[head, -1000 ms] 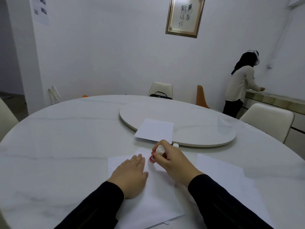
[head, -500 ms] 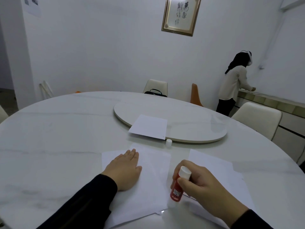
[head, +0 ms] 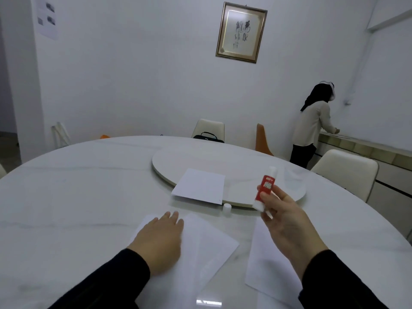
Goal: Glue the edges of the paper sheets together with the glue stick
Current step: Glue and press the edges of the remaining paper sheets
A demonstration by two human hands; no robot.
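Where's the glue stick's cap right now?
In the head view the small white cap stands on the table, centre, against the turntable's near rim, just beyond the overlapped sheets under the left hand.

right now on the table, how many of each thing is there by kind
paper sheets: 4, one on the turntable, two overlapping, upper, lower, under the left hand, one at right
glue stick: 1, held above the table in the right hand
glue cap: 1
total: 6
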